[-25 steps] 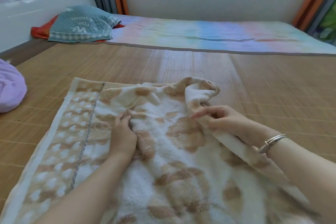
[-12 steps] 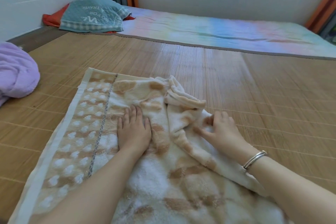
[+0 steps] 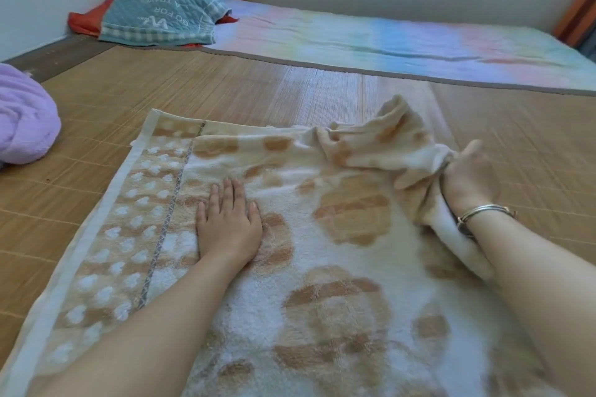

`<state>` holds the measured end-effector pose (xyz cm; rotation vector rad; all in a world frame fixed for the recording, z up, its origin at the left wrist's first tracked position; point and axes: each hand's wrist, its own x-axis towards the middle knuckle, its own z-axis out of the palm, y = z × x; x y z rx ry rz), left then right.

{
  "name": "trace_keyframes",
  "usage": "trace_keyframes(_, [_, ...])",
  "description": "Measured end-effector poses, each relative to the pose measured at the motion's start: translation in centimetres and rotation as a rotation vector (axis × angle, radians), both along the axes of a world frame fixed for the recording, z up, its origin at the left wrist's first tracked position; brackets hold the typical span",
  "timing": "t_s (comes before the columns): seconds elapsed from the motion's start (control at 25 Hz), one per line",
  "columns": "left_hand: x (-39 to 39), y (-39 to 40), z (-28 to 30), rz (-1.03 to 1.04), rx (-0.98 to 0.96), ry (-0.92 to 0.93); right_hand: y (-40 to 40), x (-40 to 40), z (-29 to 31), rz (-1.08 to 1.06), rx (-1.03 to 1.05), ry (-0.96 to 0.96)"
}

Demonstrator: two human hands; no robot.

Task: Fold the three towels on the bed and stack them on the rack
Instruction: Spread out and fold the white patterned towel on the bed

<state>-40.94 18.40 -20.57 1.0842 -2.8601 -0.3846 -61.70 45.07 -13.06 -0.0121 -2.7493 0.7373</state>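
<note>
Right hand [image 3: 469, 182] has pulled fluffy towel [image 3: 338, 267] rightward.

Head view, looking forward and down, close over bed [image 3: 258, 90]

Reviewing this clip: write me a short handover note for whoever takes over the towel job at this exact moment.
Left hand: flat, fingers straight, pressing the beige patterned towel onto the bamboo mat.
Right hand: gripping the towel's bunched far right corner.
Purple towel: crumpled at the mat's left edge.
Third towel and rack: not in view.
Done: beige towel mostly spread out.
Left: flatten that corner, fold it, fold the others, stack all on the rack.
</note>
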Motion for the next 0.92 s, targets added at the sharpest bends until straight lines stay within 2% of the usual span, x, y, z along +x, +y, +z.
trace_keyframes(0.08, [0.0,-0.1,-0.1,0.000,-0.007,-0.001,0.8,-1.8,-0.8,-0.042,0.033,-0.149])
trace_keyframes(0.2, [0.0,-0.1,-0.3,0.003,-0.024,-0.003,1.7,-2.5,-2.6,0.051,0.109,-0.355])
trace_keyframes(0.32, [-0.1,-0.1,-0.4,0.002,-0.037,-0.004,1.4,-2.0,-3.0,0.291,0.157,-0.319])
trace_keyframes(0.4, [0.0,-0.1,-0.5,0.008,-0.046,-0.011,1.0,-1.8,-2.6,0.371,0.190,-0.244])
trace_keyframes(0.56, [-0.2,0.0,-0.5,0.021,-0.062,-0.022,2.1,-2.7,-2.8,0.218,0.190,-0.081])
trace_keyframes(0.72, [-0.1,0.2,-0.2,0.017,-0.052,-0.036,2.7,-2.7,-2.8,0.146,0.207,-0.036])
trace_keyframes(0.92, [-0.4,0.9,0.8,0.019,-0.066,-0.060,3.4,-3.4,-3.1,0.170,0.238,-0.258])
